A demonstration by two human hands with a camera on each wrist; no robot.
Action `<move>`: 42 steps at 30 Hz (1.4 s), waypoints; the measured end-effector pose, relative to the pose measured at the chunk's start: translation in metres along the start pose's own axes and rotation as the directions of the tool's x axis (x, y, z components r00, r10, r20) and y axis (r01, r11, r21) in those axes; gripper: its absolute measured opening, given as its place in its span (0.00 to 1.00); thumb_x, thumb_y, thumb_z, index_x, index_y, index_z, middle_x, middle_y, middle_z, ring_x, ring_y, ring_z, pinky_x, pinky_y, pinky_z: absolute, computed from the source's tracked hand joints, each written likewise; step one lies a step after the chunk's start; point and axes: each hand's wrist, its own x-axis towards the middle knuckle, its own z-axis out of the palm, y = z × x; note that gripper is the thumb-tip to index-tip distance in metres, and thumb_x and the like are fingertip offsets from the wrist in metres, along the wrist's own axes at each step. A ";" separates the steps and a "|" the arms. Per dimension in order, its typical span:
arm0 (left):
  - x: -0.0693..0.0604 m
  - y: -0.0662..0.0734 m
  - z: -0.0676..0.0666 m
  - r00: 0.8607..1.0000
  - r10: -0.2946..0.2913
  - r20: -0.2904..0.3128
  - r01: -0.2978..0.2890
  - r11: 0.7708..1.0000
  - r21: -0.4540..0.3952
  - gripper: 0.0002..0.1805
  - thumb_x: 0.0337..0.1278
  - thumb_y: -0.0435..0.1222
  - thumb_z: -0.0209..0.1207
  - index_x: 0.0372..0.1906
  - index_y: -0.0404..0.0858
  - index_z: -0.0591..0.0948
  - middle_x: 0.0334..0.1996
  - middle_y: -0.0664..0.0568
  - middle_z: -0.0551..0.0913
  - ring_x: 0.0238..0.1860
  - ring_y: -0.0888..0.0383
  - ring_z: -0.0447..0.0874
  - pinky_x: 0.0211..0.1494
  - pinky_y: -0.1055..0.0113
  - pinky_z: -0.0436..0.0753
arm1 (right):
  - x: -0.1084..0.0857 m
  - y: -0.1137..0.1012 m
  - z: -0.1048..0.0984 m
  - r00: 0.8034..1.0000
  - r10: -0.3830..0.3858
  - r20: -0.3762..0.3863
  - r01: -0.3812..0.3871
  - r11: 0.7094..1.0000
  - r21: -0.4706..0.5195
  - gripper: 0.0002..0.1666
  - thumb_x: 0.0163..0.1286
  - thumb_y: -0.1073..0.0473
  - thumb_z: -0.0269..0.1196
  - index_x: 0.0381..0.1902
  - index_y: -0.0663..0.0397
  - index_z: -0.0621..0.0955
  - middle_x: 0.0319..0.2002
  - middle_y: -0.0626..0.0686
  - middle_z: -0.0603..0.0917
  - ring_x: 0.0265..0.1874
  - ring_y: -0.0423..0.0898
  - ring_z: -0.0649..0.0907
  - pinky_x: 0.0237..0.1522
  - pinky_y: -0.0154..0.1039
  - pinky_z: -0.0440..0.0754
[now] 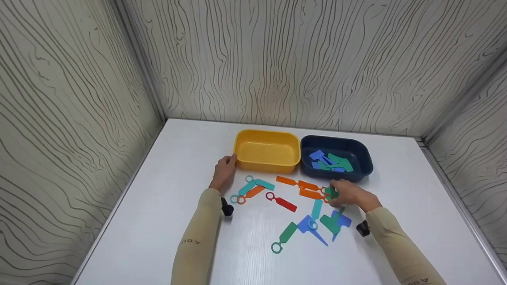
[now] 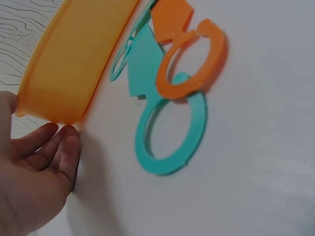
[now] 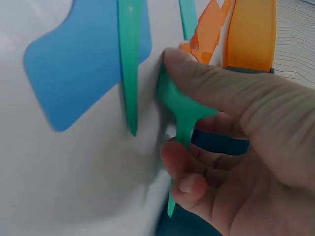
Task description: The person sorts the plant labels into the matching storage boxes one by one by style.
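Note:
My left hand holds the near-left corner of a yellow bin, thumb at the rim and fingertips against the outer wall. My right hand pinches a green T-shaped plant label between thumb and fingers, just in front of the dark blue bin. That bin has several blue and green T-shaped labels in it. Beside the right hand lie orange ring labels. Below it, another green T-shaped label overlaps a blue T-shaped label.
Several ring labels lie on the white table: turquoise ones crossed with an orange one, a red one, a green one. Another turquoise label overlaps a blue T-shaped label. A patterned wall stands behind.

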 end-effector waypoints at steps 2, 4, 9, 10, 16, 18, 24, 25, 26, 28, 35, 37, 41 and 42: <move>0.001 -0.001 0.000 1.000 0.008 0.001 -0.008 1.000 0.004 0.31 0.67 0.63 0.44 0.56 0.45 0.77 0.51 0.51 0.80 0.53 0.52 0.75 0.70 0.53 0.70 | -0.002 0.000 -0.002 1.000 -0.015 -0.004 0.015 1.000 -0.006 0.31 0.59 0.53 0.72 0.57 0.58 0.74 0.46 0.57 0.76 0.44 0.53 0.74 0.47 0.52 0.82; 0.001 0.000 -0.001 1.000 0.006 0.001 -0.006 1.000 0.007 0.31 0.67 0.64 0.44 0.57 0.45 0.76 0.52 0.51 0.80 0.54 0.52 0.75 0.71 0.53 0.70 | -0.004 -0.001 -0.004 1.000 -0.015 -0.006 0.015 1.000 0.007 0.29 0.62 0.58 0.69 0.58 0.59 0.74 0.48 0.59 0.75 0.44 0.53 0.73 0.40 0.47 0.83; 0.002 0.001 -0.001 1.000 -0.010 0.005 0.010 1.000 0.006 0.32 0.66 0.65 0.43 0.57 0.46 0.76 0.52 0.52 0.79 0.54 0.53 0.75 0.70 0.53 0.70 | -0.006 -0.002 -0.008 1.000 -0.011 -0.021 0.011 1.000 0.029 0.22 0.66 0.65 0.63 0.58 0.61 0.75 0.47 0.60 0.76 0.44 0.54 0.74 0.32 0.41 0.83; 0.002 0.001 0.000 1.000 -0.013 0.005 0.013 1.000 0.005 0.32 0.66 0.65 0.43 0.57 0.47 0.76 0.52 0.52 0.79 0.53 0.53 0.75 0.70 0.53 0.70 | -0.006 -0.001 -0.008 0.999 -0.014 -0.032 0.015 1.000 0.017 0.21 0.66 0.65 0.62 0.57 0.61 0.75 0.47 0.60 0.77 0.44 0.54 0.74 0.35 0.42 0.83; 0.002 0.001 0.000 0.999 -0.032 0.008 0.032 0.999 0.002 0.31 0.66 0.65 0.43 0.56 0.47 0.76 0.51 0.53 0.79 0.53 0.53 0.75 0.69 0.54 0.71 | -0.004 0.002 -0.012 0.986 -0.107 -0.129 0.097 0.992 -0.085 0.16 0.66 0.67 0.61 0.52 0.64 0.78 0.45 0.60 0.81 0.42 0.55 0.76 0.53 0.56 0.79; 0.003 0.001 0.000 0.999 -0.036 0.008 0.036 0.999 0.003 0.31 0.67 0.65 0.43 0.57 0.46 0.76 0.53 0.52 0.78 0.54 0.53 0.74 0.70 0.53 0.70 | -0.004 0.002 -0.013 0.980 -0.131 -0.150 0.118 0.989 -0.090 0.15 0.66 0.67 0.61 0.50 0.64 0.79 0.45 0.61 0.82 0.40 0.54 0.77 0.54 0.57 0.79; 0.003 0.001 0.000 0.999 -0.038 0.002 0.038 0.999 0.001 0.31 0.67 0.64 0.44 0.58 0.45 0.76 0.54 0.52 0.78 0.56 0.53 0.74 0.71 0.52 0.69 | -0.006 -0.001 -0.018 0.966 -0.176 -0.190 0.165 0.984 -0.073 0.09 0.67 0.66 0.61 0.45 0.61 0.79 0.41 0.58 0.83 0.37 0.51 0.78 0.49 0.54 0.81; 0.003 0.000 0.000 0.999 -0.033 0.001 0.033 0.999 0.001 0.31 0.68 0.64 0.44 0.58 0.45 0.76 0.54 0.52 0.78 0.56 0.53 0.75 0.71 0.53 0.69 | -0.007 -0.002 -0.020 0.962 -0.188 -0.199 0.177 0.982 -0.070 0.08 0.67 0.66 0.61 0.44 0.60 0.79 0.40 0.57 0.83 0.36 0.50 0.78 0.48 0.54 0.81; 0.002 0.000 0.000 1.000 -0.029 0.002 0.029 1.000 0.001 0.31 0.67 0.64 0.44 0.57 0.46 0.76 0.54 0.52 0.78 0.55 0.53 0.75 0.70 0.53 0.70 | -0.007 -0.004 -0.023 0.957 -0.200 -0.210 0.188 0.979 -0.072 0.07 0.67 0.65 0.61 0.43 0.59 0.79 0.39 0.56 0.83 0.36 0.50 0.78 0.48 0.53 0.81; 0.002 -0.001 -0.001 1.000 -0.004 -0.001 0.004 1.000 -0.004 0.31 0.67 0.64 0.44 0.57 0.45 0.76 0.53 0.52 0.79 0.55 0.53 0.75 0.70 0.53 0.70 | -0.009 -0.007 -0.028 0.941 -0.236 -0.242 0.221 0.971 -0.085 0.06 0.67 0.65 0.62 0.41 0.60 0.80 0.38 0.56 0.83 0.35 0.49 0.78 0.44 0.52 0.82; 0.002 -0.003 -0.001 0.999 0.037 0.000 -0.037 0.999 -0.005 0.33 0.66 0.65 0.44 0.56 0.44 0.77 0.51 0.50 0.80 0.52 0.52 0.76 0.69 0.54 0.71 | -0.009 -0.017 -0.050 0.900 -0.273 -0.340 0.253 0.962 -0.104 0.09 0.67 0.63 0.61 0.43 0.62 0.81 0.38 0.59 0.83 0.35 0.50 0.79 0.39 0.50 0.82; 0.001 -0.002 0.000 1.000 0.028 0.001 -0.028 1.000 -0.007 0.33 0.66 0.65 0.44 0.56 0.44 0.77 0.50 0.51 0.80 0.52 0.52 0.75 0.69 0.53 0.71 | -0.008 -0.018 -0.055 0.894 -0.270 -0.357 0.247 0.963 -0.110 0.11 0.68 0.63 0.61 0.45 0.63 0.81 0.39 0.60 0.82 0.35 0.51 0.79 0.39 0.51 0.81; 0.000 -0.001 0.000 1.000 0.008 0.003 -0.008 1.000 -0.006 0.33 0.66 0.65 0.44 0.58 0.45 0.76 0.50 0.50 0.80 0.52 0.52 0.76 0.69 0.53 0.71 | -0.005 -0.019 -0.061 0.883 -0.262 -0.390 0.240 0.965 -0.105 0.13 0.68 0.62 0.61 0.48 0.63 0.80 0.40 0.61 0.82 0.36 0.52 0.79 0.41 0.53 0.80; 0.000 0.000 0.000 1.000 0.005 0.003 -0.005 1.000 -0.004 0.33 0.66 0.65 0.44 0.58 0.45 0.76 0.51 0.50 0.80 0.52 0.52 0.76 0.69 0.53 0.71 | -0.004 -0.019 -0.061 0.881 -0.257 -0.397 0.238 0.966 -0.099 0.13 0.69 0.61 0.61 0.48 0.63 0.80 0.41 0.61 0.81 0.37 0.52 0.79 0.42 0.53 0.80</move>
